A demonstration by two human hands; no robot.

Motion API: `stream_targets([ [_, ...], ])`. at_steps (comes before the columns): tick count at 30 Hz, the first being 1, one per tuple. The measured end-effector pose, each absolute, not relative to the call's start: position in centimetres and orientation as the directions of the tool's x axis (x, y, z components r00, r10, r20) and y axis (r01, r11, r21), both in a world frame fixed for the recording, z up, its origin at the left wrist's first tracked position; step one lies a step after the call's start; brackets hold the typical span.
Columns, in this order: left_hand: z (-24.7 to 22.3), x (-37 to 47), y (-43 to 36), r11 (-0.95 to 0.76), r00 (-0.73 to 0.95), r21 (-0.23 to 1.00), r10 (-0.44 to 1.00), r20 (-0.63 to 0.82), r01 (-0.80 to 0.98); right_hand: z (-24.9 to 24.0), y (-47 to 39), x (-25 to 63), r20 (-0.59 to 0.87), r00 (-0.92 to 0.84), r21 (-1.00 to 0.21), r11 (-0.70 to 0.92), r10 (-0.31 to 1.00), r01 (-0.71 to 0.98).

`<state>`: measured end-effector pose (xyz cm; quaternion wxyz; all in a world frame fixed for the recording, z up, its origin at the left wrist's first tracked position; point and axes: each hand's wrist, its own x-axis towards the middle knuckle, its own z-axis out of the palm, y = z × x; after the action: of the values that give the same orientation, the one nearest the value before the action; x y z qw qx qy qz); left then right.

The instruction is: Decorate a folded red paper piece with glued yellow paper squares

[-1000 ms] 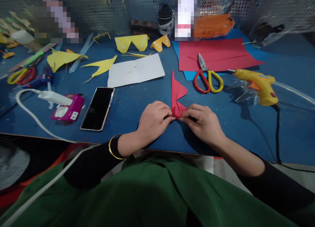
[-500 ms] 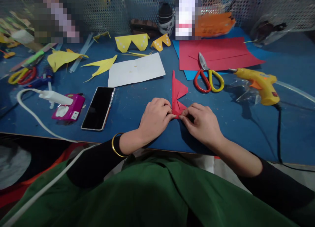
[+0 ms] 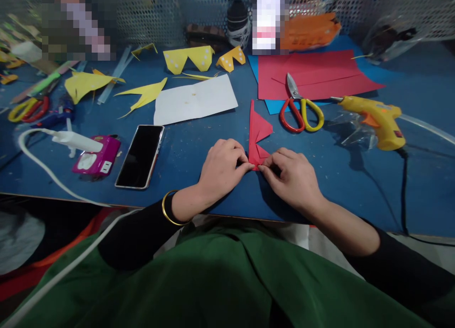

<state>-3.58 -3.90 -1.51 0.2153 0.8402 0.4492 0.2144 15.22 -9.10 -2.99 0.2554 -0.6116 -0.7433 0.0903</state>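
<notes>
Little had shifted over the last second: my right hand (image 3: 296, 178) had drawn into a rounder pinch, and the red paper cutout (image 3: 261, 126) lay nearly where it had been. It stretched lengthwise before me on the blue table (image 3: 185, 152), its straight edge to the left, its notched, pointed side to the right, the near end between my hands. My left hand (image 3: 222, 164) was nearly closed, thumb and fingertips pinching the near end's left side; my right pinched the other side, tips almost together, with a curled gap behind them. Scissors (image 3: 295, 96) lay to the cutout's right, a yellow hot glue gun (image 3: 384, 112) farther right, and a smartphone (image 3: 140, 156) to the left. I judged the paper light and fairly stiff, quick to crease, easily torn at the notches. Best hold, I reckoned, was that near end, leaving the slender far tip unpressed.
</notes>
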Motion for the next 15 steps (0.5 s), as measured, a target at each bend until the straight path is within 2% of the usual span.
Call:
stream_targets([
  [15, -1.63, -3.62, -3.8, -0.5, 0.497, 0.565, 0.85, 0.174, 0.657, -2.96, -9.14, 14.81, 0.282, -0.123, -0.395, 0.232, 0.951, 0.889],
])
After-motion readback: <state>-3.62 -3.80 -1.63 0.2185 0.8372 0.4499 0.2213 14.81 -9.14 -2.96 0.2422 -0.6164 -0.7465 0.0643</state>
